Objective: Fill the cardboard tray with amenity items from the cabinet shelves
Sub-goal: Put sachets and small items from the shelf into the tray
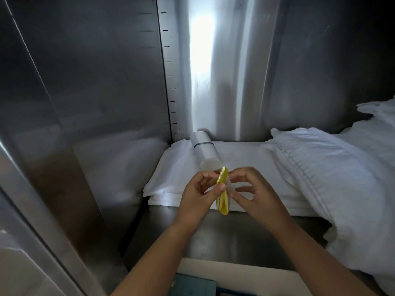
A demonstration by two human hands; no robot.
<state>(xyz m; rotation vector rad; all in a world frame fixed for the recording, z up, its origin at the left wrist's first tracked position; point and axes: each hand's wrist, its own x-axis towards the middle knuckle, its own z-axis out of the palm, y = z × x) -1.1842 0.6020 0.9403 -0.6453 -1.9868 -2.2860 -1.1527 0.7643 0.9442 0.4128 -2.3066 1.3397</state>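
Note:
Both hands hold a thin yellow packet edge-on above the steel cabinet shelf. My left hand pinches its left side between thumb and fingers. My right hand pinches the right side, where a clear wrapper shows. A white roll of plastic bags with a grey band lies on a folded white sheet just behind the hands. The cardboard tray cannot be made out; only a dark blue object shows at the bottom edge.
Crumpled white linen is piled on the shelf's right side. Steel cabinet walls close in at the left and back. A steel door or frame stands at the near left.

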